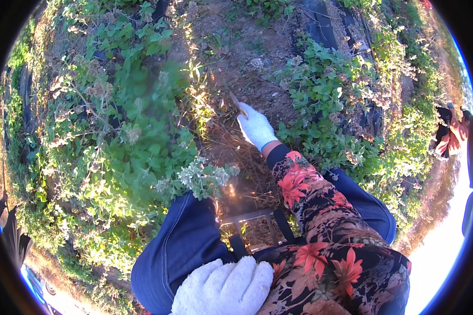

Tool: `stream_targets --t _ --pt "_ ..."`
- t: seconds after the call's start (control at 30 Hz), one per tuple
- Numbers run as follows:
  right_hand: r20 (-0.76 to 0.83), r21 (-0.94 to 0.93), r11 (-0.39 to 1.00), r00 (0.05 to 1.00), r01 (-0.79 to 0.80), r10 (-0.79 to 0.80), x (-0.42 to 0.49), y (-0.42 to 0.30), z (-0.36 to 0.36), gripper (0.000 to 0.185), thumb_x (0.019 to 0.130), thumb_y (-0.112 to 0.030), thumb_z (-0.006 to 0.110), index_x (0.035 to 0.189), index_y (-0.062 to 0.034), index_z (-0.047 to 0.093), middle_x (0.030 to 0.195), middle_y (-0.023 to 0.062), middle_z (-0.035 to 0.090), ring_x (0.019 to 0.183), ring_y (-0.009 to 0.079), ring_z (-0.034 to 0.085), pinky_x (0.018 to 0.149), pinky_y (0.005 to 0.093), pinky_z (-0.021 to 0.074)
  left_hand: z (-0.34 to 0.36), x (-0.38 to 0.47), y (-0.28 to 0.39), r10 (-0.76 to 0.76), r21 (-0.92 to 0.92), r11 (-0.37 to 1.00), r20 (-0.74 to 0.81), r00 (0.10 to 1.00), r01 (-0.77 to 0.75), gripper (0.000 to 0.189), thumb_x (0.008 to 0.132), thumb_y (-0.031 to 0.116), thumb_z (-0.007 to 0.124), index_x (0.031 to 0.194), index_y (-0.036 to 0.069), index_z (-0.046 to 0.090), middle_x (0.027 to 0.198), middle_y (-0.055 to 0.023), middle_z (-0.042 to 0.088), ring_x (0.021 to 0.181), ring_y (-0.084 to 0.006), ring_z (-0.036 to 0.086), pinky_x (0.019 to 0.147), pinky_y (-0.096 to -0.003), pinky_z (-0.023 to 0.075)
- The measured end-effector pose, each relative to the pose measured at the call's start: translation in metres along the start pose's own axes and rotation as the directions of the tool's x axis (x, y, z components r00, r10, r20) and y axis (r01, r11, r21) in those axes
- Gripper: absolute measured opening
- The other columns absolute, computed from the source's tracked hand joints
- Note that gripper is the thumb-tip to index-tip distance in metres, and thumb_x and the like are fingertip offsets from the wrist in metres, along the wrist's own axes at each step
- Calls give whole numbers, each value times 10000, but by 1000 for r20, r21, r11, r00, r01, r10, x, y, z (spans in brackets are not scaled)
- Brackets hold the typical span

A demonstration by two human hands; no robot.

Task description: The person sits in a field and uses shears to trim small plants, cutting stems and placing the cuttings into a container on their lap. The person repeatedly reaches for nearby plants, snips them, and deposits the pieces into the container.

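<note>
My right hand [255,124], in a white knit glove, reaches over the soil between two rows of leafy plants. It is closed around a thin tool [236,103], whose tip points up and left towards the ground; its exact kind is unclear. My left hand [224,287], also in a white glove, rests near my left thigh and waist at the bottom of the view, with its fingers side by side. I cannot tell whether it holds anything underneath. Pale flower heads [199,175] on a leafy stem lean over my left knee.
Dense green plants [142,149] stand on the left, another leafy row [323,86] on the right. Black plastic mulch [319,23] shows at the top. A metal frame [248,215] with dark straps lies between my legs. Another person [453,132] is low down at the far right.
</note>
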State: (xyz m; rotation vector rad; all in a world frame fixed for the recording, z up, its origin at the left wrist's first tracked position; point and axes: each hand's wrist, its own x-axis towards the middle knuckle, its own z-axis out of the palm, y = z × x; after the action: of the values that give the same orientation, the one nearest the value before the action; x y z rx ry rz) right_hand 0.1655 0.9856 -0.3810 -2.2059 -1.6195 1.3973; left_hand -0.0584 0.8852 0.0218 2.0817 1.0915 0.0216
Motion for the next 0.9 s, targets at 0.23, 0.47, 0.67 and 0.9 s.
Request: stream_targets --t 0.23,0.47,0.67,0.9 --pt "-143 96 995 989 -27 40 34 -8 -10 545 1005 -312 545 1507 -101 561 1371 232 681 1268 437 639 1072 476 507 -1 1 0 -1 4 1000 19 1000 1 475 876 206 622 1339 106 652 1218 -79 706 1007 -220 691 943 -403 553" --pt "9 36 999 1000 -16 16 20 0 -8 568 1035 -340 544 1572 -170 477 1333 265 679 1215 472 646 1039 550 514 -1 3 0 4 -2 1000 24 1000 -4 474 876 211 616 1336 104 654 1218 -83 709 1013 -222 697 942 -403 554" --pt "-22 -78 994 997 78 -80 16 5 -25 543 1043 -338 545 1561 -183 494 1287 254 703 1154 466 676 995 549 537 0 3 1 -7 0 1000 7 1000 7 474 873 213 617 1331 100 658 1217 -83 710 1012 -220 697 946 -407 554" --pt "-32 -83 991 994 101 -104 54 -9 -21 475 1042 -296 548 1497 -159 533 1266 260 705 1164 468 671 994 553 533 -1 4 1 -6 6 1000 26 1000 6 475 871 212 616 1331 97 658 1212 -84 712 1010 -220 698 942 -407 555"
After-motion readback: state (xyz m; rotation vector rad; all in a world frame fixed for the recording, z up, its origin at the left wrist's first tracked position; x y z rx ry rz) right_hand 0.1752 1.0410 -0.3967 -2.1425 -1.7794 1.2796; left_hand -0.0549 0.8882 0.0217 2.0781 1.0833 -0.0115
